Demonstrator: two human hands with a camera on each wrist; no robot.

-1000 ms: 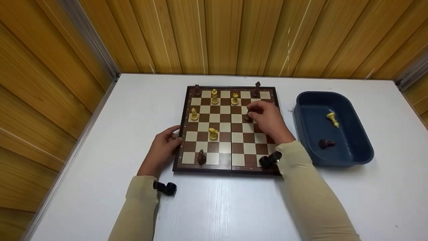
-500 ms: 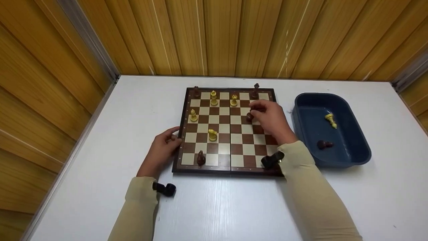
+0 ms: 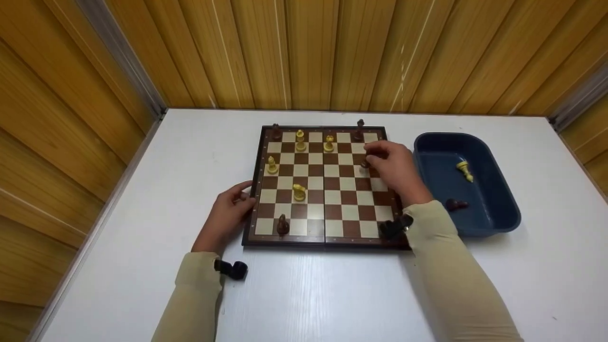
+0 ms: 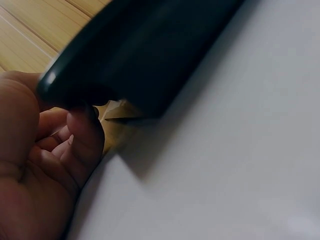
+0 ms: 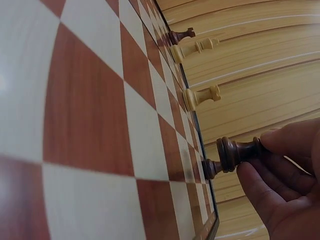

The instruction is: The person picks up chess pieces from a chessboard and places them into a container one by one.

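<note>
My right hand pinches a dark chess piece between thumb and fingers, over the right half of the chessboard. In the right wrist view its round base faces the board, apparently raised; the fingers hide its top, so I cannot tell its kind. My left hand holds the board's left edge; in the left wrist view the thumb and fingers lie around the dark rim. On the board stand a pale knight, a pale rook, a tall pale piece and a dark king.
A pale bishop-like piece, a dark rook and another dark piece also stand on the board. Right of it sits a blue tub, where a pale piece and a dark piece lie. Wooden panels rise behind the table.
My right hand has moved to the right across the board with the dark piece between its fingers. The left hand stays at the board's edge. The whole view has shifted slightly.
</note>
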